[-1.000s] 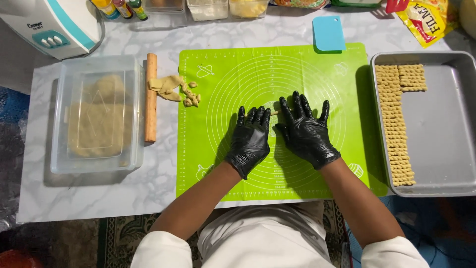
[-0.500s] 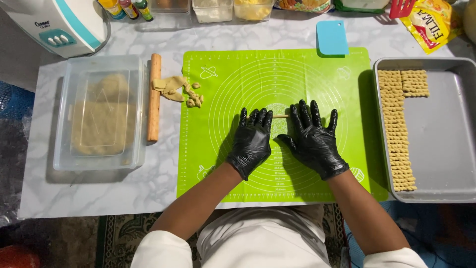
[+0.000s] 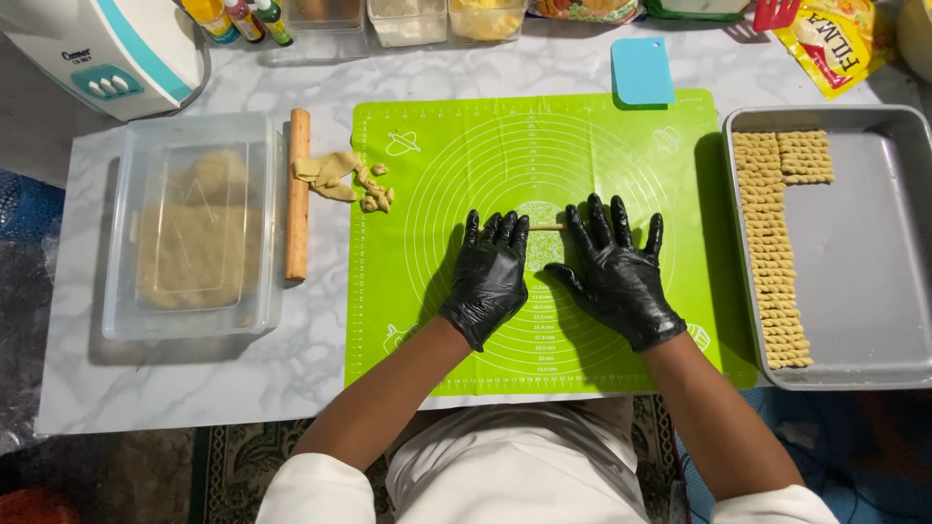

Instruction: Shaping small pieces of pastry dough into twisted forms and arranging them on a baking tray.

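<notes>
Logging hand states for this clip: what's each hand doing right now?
Left hand: open, flat, fingers resting on the thin dough strip on the green mat.
Right hand: open, flat, fingers spread over the same strip.

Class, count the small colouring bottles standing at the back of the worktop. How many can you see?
3, side by side at the top left edge: yellow bottle, red-capped bottle, green-capped bottle. The frame cuts off their tops; more may lie outside the view.

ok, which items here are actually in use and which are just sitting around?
In use: left hand, right hand, thin dough strand, green mat, metal tray of twisted pieces.
Idle: rolling pin, dough scraps, lidded dough tub, blue scraper, bottles.
</notes>
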